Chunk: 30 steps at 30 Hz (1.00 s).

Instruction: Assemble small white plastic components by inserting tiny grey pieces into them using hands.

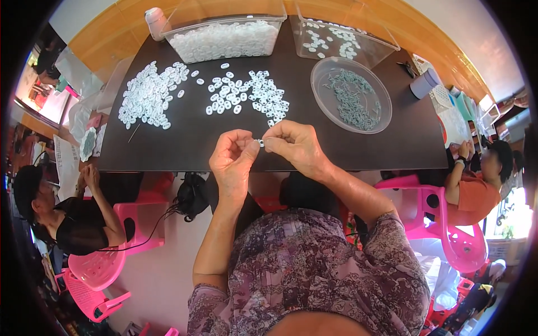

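Observation:
Near the front edge of the dark table, my left hand (231, 158) and my right hand (298, 148) meet, thumbs and fingertips pinched together. Between them sits a small white plastic piece (261, 143), mostly covered by the fingertips. Just beyond my hands lies a heap of small squarish white pieces (269, 96). To its left are loose oval white pieces with holes (227, 96), and farther left a bigger pile of the same ovals (148, 95). A round clear tray (320, 106) at the right holds many small grey-green parts (352, 101).
At the back stand a clear bin (185, 55) full of white pieces and another clear bin (305, 51) with fewer. A white bottle (156, 23) and a lavender cup (425, 84) flank them. A thin metal pin (134, 133) lies left. People sit on both sides.

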{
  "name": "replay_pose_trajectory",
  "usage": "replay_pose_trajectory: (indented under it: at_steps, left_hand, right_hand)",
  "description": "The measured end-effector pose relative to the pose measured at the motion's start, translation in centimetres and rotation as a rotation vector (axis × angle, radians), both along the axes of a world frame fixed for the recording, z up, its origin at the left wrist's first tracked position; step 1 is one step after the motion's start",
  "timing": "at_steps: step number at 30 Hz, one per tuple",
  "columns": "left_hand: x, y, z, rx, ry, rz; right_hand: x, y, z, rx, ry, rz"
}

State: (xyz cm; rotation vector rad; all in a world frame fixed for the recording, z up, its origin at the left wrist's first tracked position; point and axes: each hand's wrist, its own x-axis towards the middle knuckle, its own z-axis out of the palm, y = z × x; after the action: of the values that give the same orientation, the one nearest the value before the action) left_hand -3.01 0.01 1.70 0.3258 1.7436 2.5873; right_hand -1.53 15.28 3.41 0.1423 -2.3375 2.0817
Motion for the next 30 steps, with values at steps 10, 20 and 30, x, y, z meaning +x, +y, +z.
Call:
replay_pose_trajectory:
  at_steps: [10,20,30]
  left_hand:
    - [1.4,0.7,-0.3,0.268,-0.311,-0.031]
    - [1.1,0.7,-0.6,0.09,-0.218,-0.017]
    - [-0.1,1.1,-2.6,-0.074,-0.142,-0.032]
  right_hand:
    - [1.9,-3.2,-1.9,0.041,0.322,-0.278]
    - [0.2,7.3,0.3,0.62,0.545,-0.536]
    - [-8.3,17.3,-3.5,1.12,0.437,-0.495]
